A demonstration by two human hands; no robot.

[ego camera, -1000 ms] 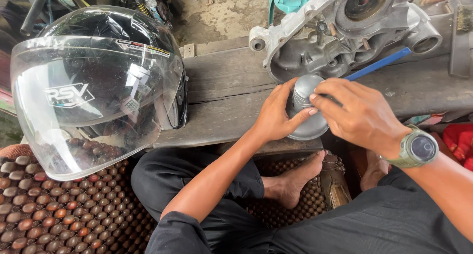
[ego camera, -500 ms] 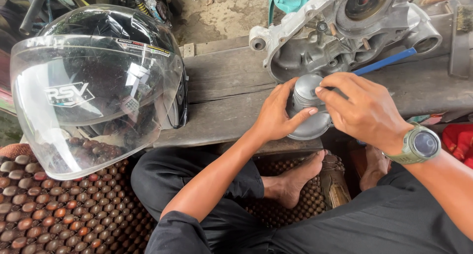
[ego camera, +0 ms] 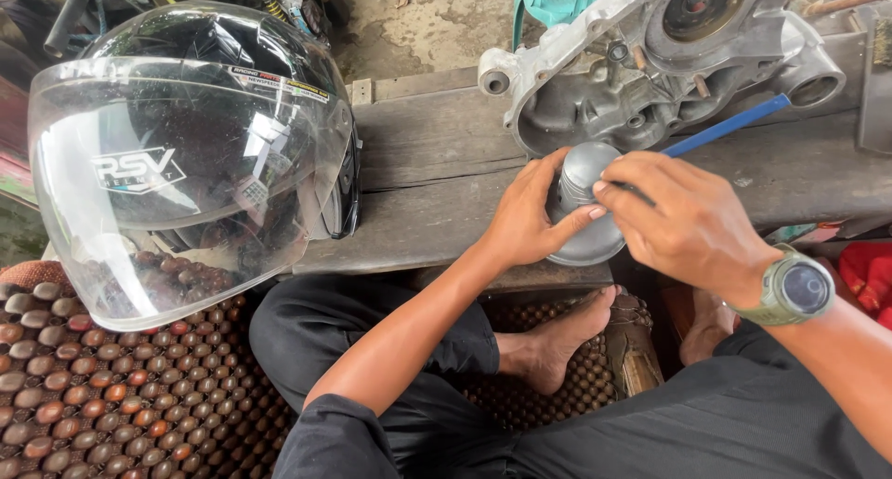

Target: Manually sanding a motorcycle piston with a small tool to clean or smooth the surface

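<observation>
A: Nearest the camera, what appears?

B: The person's crossed legs in dark trousers (ego camera: 409, 349), with one bare foot (ego camera: 557, 335) resting on a mat of brown wooden beads (ego camera: 121, 395) directly below the metal cup.

A: And the metal cup itself?

B: The grey metal cup (ego camera: 581, 205) sits at the near edge of the wooden bench (ego camera: 437, 177), held between both hands. Its rounded top points toward the far side of the bench.

A: How does each hand stand?

B: The left hand (ego camera: 530, 214) is curled around the left side of the cup, fingers and thumb closed on it. The right hand (ego camera: 683, 214), bearing a green wristwatch (ego camera: 794, 288), is closed over the cup's right side; its fingertips press against the cup wall. A blue rod (ego camera: 729, 124) emerges from beyond this hand; whether the hand grips it cannot be told.

A: What lies left of the cup?

B: A black helmet with a clear visor (ego camera: 186, 163), well apart from the cup, resting partly on the bench and partly over the bead mat.

A: And beyond the cup?

B: A grey cast engine casing (ego camera: 650, 61) lies just behind the cup on the bench. Farther still, a teal chair (ego camera: 557, 0) stands on the dirt floor.
</observation>
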